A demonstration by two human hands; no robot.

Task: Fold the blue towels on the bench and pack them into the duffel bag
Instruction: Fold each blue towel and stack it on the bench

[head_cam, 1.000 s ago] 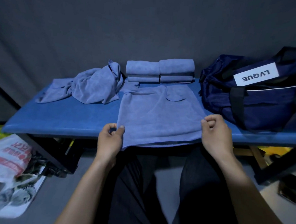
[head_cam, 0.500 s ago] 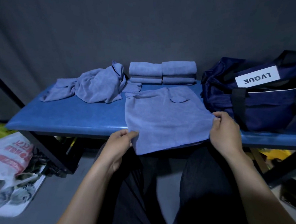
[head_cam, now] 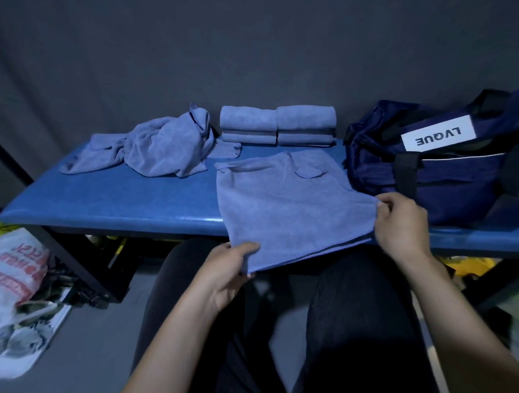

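While both hands pinch the half-folded blue towel at centre frame, left hand on its overhanging near corner, right hand beside the duffel bag, its edges probably get squared on the bench.

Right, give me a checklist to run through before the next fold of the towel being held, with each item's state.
1. Left hand grips the near corner of the flat towel: ok.
2. Right hand pinches the towel's right edge: ok.
3. Towel lies smooth: not ok, its far edge is rumpled and curled over.
4. Towel fully on the bench: not ok, the near corner hangs off the front edge.
5. Crumpled towels and folded stack lie apart from the flat towel: ok.
6. Duffel bag open for packing: cannot tell from this angle.
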